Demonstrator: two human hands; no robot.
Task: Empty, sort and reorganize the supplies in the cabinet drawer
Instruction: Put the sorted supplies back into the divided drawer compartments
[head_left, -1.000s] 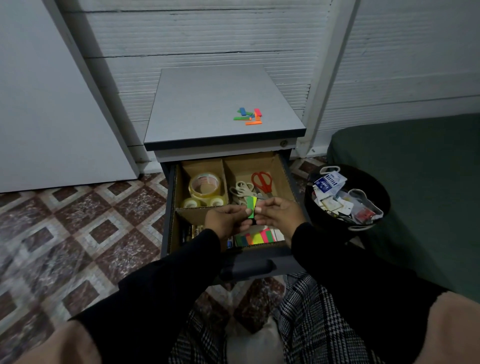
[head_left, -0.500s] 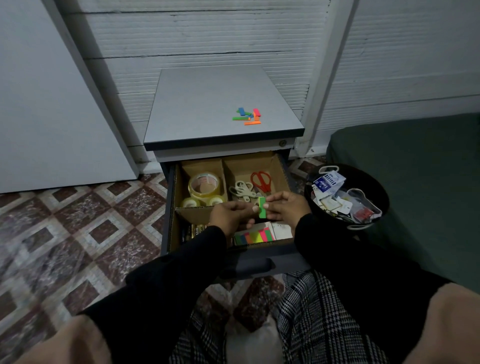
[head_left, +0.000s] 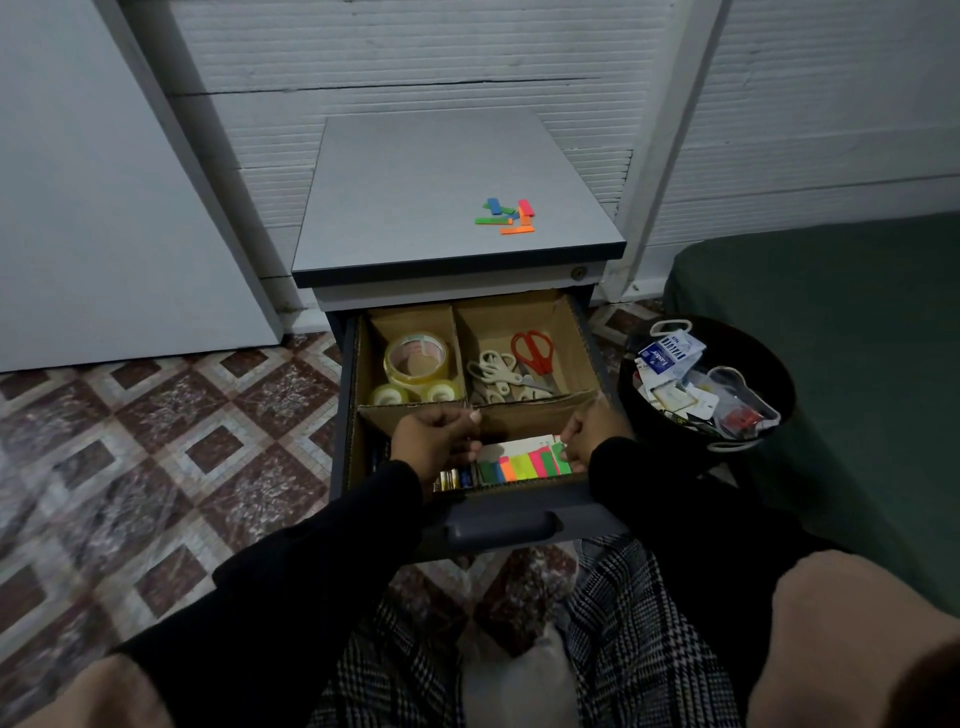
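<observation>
Lower centre, cardboard-partitioned drawer (head_left: 584, 332): left hand (head_left: 434, 441) curled, contents unclear; right hand (head_left: 589, 434) pinches a card of neon flags (head_left: 524, 460). Glossy tape rolls (head_left: 415, 358) upper-left compartment, scissors (head_left: 532, 353) upper-right.

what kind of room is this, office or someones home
Probably a home room used as a work corner, though that is a guess. A small office-style cabinet has its drawer open on tape rolls and scissors, but the patterned floor tiles look domestic.
</observation>
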